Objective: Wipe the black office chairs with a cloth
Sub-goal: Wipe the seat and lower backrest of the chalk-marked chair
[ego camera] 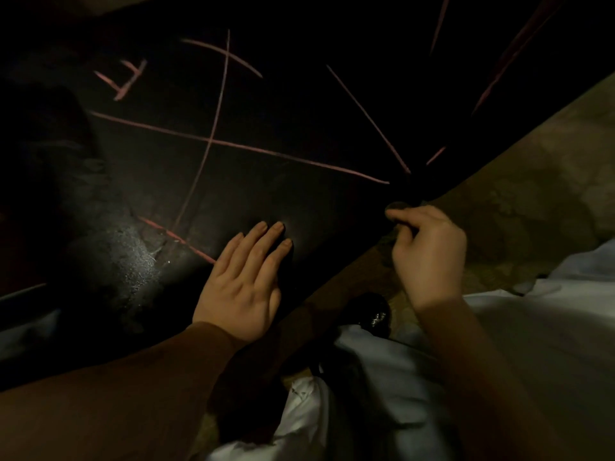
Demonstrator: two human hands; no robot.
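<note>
Filling most of the view, the black chair surface (283, 121) carries thin pink lines (233, 146); tan floor (532, 194) borders it. The left hand (243, 284) lies flat near the surface's lower edge, fingers straight. The right hand (429, 251) pinches a small dark item (397, 206) at that edge; whether this is the cloth cannot be told.

On my feed the left hand (238, 287) and right hand (429, 254) were ungloved, with short rounded nails. The forearms (133, 394) ran bare to the frame's edge. Below them I saw a loose white garment (532, 344), creased and rumpled.
</note>
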